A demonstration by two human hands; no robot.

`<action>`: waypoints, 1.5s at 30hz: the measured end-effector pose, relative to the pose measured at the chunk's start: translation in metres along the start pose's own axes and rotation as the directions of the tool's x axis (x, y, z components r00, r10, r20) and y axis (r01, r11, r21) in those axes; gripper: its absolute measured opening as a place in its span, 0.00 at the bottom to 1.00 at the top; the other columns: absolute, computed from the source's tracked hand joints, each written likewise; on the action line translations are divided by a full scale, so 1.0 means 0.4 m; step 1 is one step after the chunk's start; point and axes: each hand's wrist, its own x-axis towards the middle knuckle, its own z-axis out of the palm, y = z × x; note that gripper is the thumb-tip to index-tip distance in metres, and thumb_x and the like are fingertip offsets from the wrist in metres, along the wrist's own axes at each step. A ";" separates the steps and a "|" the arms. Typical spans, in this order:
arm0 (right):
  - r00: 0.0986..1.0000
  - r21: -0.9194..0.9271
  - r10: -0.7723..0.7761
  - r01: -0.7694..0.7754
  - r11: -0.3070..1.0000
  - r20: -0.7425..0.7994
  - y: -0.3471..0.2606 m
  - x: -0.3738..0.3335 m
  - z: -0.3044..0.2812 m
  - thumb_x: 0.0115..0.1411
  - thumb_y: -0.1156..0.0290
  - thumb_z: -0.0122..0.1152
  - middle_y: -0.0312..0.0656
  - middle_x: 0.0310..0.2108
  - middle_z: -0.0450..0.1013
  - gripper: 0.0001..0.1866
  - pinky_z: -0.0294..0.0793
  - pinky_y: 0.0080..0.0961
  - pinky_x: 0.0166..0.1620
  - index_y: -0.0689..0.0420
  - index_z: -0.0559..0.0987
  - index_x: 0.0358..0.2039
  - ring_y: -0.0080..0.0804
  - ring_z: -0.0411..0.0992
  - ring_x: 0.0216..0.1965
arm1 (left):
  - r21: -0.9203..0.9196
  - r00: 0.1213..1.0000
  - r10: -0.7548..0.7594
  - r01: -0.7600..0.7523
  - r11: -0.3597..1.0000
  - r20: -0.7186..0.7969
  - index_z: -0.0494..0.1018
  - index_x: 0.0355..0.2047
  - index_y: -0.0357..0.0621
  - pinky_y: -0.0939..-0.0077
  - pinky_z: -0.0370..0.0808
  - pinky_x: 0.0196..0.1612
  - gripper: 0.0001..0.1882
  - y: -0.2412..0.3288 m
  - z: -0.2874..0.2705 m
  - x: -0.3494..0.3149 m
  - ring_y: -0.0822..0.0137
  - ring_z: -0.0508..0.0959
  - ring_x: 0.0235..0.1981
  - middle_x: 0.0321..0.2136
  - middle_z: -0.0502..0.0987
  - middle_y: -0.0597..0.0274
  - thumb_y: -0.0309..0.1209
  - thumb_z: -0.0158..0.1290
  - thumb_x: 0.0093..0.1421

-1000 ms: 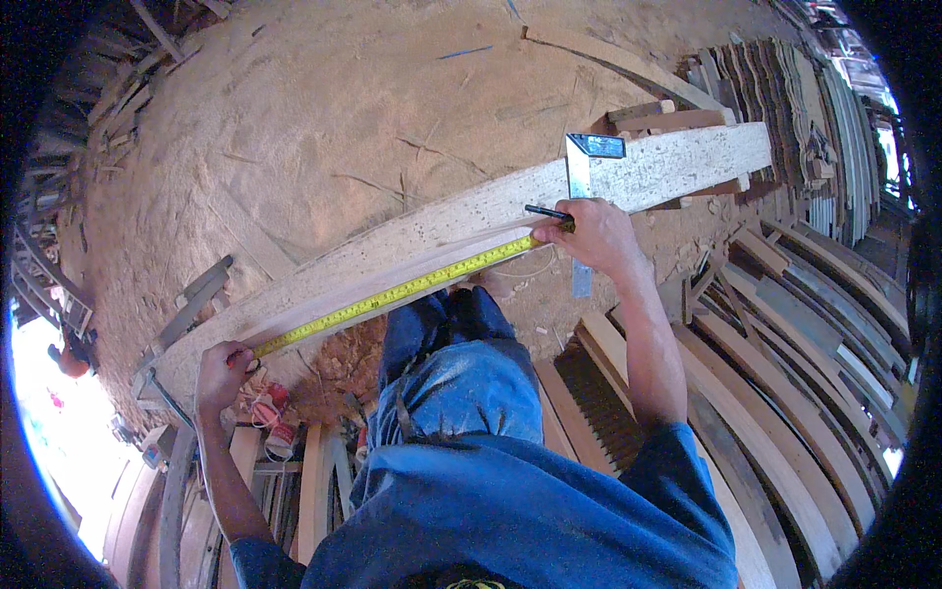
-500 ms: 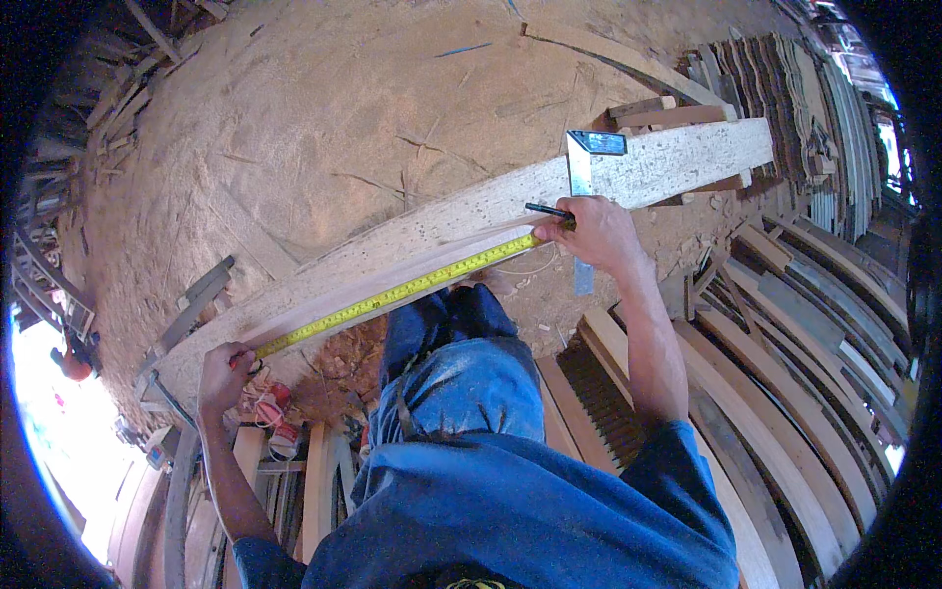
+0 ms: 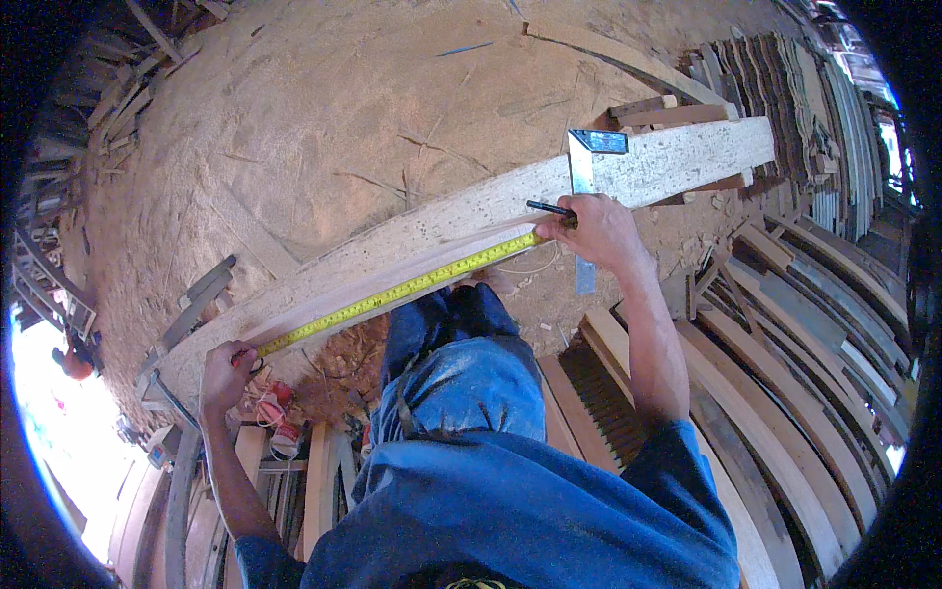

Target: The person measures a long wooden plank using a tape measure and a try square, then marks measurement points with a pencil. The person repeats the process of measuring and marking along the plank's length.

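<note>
A long pale board (image 3: pixel 461 208) lies slantwise in front of me, its right end farther off. Along its near side stretches the yellow blade of a tape measure (image 3: pixel 392 293). My left hand (image 3: pixel 225 381) is closed round the tape measure's left end, where a bit of red shows; the fingers cover the rest. At the blade's other end, my right hand (image 3: pixel 601 232) pinches the tape and also holds a dark pen (image 3: pixel 547 208), which points left. A try square (image 3: pixel 600 143) rests across the board just beyond my right hand, its metal blade passing beneath that hand.
Sawdust and wood scraps cover the ground (image 3: pixel 294 128). Stacked planks (image 3: pixel 785 393) fill the right side. A bundle of thin boards (image 3: pixel 770 103) stands at the far right. Red-and-white containers (image 3: pixel 280 412) sit near my left forearm. Short blocks (image 3: pixel 677 116) lie by the board's far end.
Almost nothing differs. Both hands keep their grip and the tape stays stretched along the board; the view shifts very slightly.
</note>
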 end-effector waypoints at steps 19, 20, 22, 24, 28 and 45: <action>0.985 -0.023 0.138 -0.136 0.990 0.108 -0.053 0.002 -0.029 0.56 0.43 0.68 0.52 0.35 0.81 0.30 0.77 0.46 0.43 0.58 0.84 0.45 0.53 0.80 0.39 | -0.124 0.988 0.088 -0.104 0.987 -0.127 0.82 0.40 0.40 0.60 0.76 0.39 0.15 -0.205 0.084 0.007 0.53 0.81 0.30 0.27 0.80 0.46 0.40 0.60 0.62; 0.986 -0.021 0.137 -0.136 0.990 0.091 -0.046 -0.002 -0.022 0.56 0.44 0.69 0.53 0.36 0.81 0.30 0.77 0.45 0.44 0.59 0.83 0.45 0.53 0.79 0.41 | -0.016 0.974 0.179 -0.183 0.983 -0.141 0.82 0.39 0.40 0.60 0.76 0.38 0.16 -0.120 0.054 0.014 0.53 0.80 0.30 0.27 0.79 0.46 0.41 0.60 0.62; 0.989 -0.025 0.137 -0.135 0.990 0.055 -0.035 -0.002 -0.008 0.56 0.46 0.70 0.53 0.37 0.81 0.30 0.77 0.45 0.45 0.61 0.83 0.46 0.53 0.79 0.42 | -0.025 0.999 0.038 -0.038 0.999 -0.018 0.81 0.36 0.39 0.59 0.76 0.39 0.18 -0.054 -0.007 -0.011 0.52 0.82 0.33 0.29 0.80 0.45 0.45 0.61 0.61; 0.991 -0.046 0.133 -0.132 0.990 0.028 -0.033 -0.003 0.000 0.56 0.46 0.70 0.53 0.37 0.81 0.29 0.78 0.46 0.45 0.61 0.83 0.45 0.53 0.80 0.42 | -0.054 0.999 0.010 -0.012 0.998 -0.045 0.80 0.34 0.39 0.58 0.76 0.39 0.20 -0.064 -0.021 -0.036 0.51 0.82 0.34 0.29 0.80 0.45 0.47 0.60 0.61; 0.997 -0.112 0.062 -0.067 0.991 -0.045 0.007 -0.003 0.024 0.56 0.44 0.69 0.52 0.38 0.82 0.31 0.78 0.47 0.46 0.59 0.83 0.47 0.53 0.80 0.42 | -0.033 0.988 -0.010 0.005 0.999 -0.152 0.80 0.33 0.39 0.56 0.75 0.40 0.22 -0.145 -0.035 -0.093 0.47 0.82 0.34 0.29 0.81 0.45 0.49 0.59 0.61; 0.996 -0.058 0.093 -0.093 0.994 -0.011 -0.003 0.011 0.029 0.57 0.55 0.73 0.49 0.33 0.80 0.25 0.76 0.42 0.43 0.64 0.82 0.43 0.47 0.80 0.39 | -0.047 0.975 -0.054 0.045 0.998 -0.217 0.82 0.38 0.48 0.55 0.77 0.43 0.24 -0.439 -0.013 -0.060 0.47 0.82 0.36 0.33 0.82 0.49 0.56 0.58 0.60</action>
